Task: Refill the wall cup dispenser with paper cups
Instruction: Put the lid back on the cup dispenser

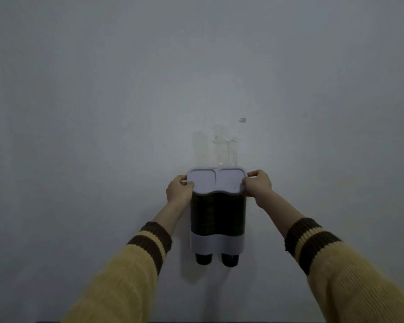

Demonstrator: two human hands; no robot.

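Observation:
A double cup dispenser [217, 244] hangs on the wall, with a see-through body and a pale lilac band at its base. Dark stacked paper cups [217, 215] fill both tubes, and two cup bottoms [229, 259] stick out underneath. A pale lilac lid [216, 180] sits on top. My left hand [179, 190] pinches the lid's left edge, thumb on top. At the opposite edge my right hand [258, 183] pinches it the same way.
The plain grey wall [103, 113] fills the view. Strips of clear tape residue [225, 150] and a small mark [242, 120] sit just above the dispenser. Both my forearms wear yellow sleeves with brown striped cuffs.

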